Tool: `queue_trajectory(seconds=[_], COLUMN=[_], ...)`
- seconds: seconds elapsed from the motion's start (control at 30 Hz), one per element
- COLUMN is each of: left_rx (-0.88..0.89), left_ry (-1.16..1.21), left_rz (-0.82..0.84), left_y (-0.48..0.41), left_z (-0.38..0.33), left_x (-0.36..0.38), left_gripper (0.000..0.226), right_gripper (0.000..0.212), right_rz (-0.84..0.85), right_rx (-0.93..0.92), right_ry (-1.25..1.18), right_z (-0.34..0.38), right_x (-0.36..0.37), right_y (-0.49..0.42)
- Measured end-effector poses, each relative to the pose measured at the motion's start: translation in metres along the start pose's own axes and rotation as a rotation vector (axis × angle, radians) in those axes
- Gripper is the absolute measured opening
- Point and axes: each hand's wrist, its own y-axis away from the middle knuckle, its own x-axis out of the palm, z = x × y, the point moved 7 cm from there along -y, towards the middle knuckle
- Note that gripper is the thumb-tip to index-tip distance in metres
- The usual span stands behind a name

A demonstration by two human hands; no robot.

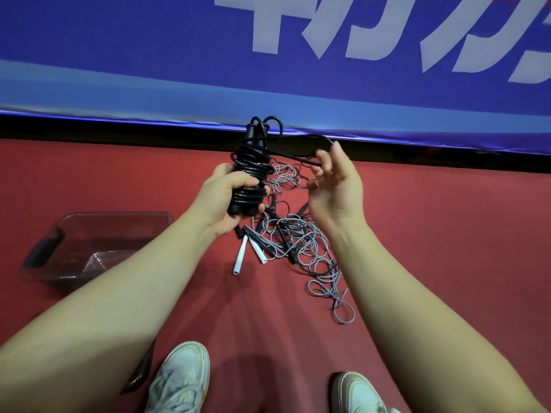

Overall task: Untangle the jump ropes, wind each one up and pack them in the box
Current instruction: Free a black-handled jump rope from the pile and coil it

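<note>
Near the floor's [432, 234] far edge, left hand [232, 195] clenches the black rope bundle [250, 171]; right hand [334, 186] pinches its tail [296, 157] (keep turns taut).

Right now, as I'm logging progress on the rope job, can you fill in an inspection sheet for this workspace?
Surface: red floor, carrying the ropes and the box.
Job's things: black jump rope mostly wound round its handles; grey rope tangle with white handles on the floor; clear box at left, no rope seen inside.
Clutter: dark item beneath the left forearm, too hidden to name.
Grippers: left hand grips the black bundle; right hand holds its loose loop.
Cables: nothing seen besides the ropes.
Surroundings: blue banner with white lettering behind; pale shoes below.
</note>
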Motion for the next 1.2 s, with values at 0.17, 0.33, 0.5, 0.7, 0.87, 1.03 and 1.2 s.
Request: queue_trajectory(seconds=[0.17,0.33,0.5,0.7,0.87,1.03,1.2], left_rx=[-0.13,-0.158,-0.129,-0.251,-0.27,-0.252,-0.2], left_ry=[0.172,0.28,0.184,0.07,-0.075,-0.142,-0.249], left_rz=[0.082,0.197,0.472,0.645,0.447,0.302,0.201], left_y=[0.006,0.009,0.021,0.032,0.026,0.023,0.019], left_z=[0.01,0.012,0.011,0.018,0.026,0.032,0.029], left_x=[0.023,0.03,0.029,0.031,0.023,0.022,0.021], left_gripper=[0.013,0.029,0.053,0.073,0.054,0.043,0.026], right_gripper=[0.033,0.031,0.023,0.035,0.02,0.015,0.027], right_rz=[0.136,0.105,0.233,0.275,0.166,0.135,0.106], right_rx=[0.123,0.274,0.383,0.331,0.297,0.264,0.158], right_ry=[-0.597,-0.573,-0.067,0.348,0.488,0.509,0.611], right_z=[-0.012,-0.019,-0.015,-0.006,-0.004,0.0,-0.006], right_x=[0.001,0.008,0.014,0.002,-0.02,-0.025,-0.032], right_y=[0.004,-0.004,-0.006,-0.003,-0.01,-0.013,-0.016])
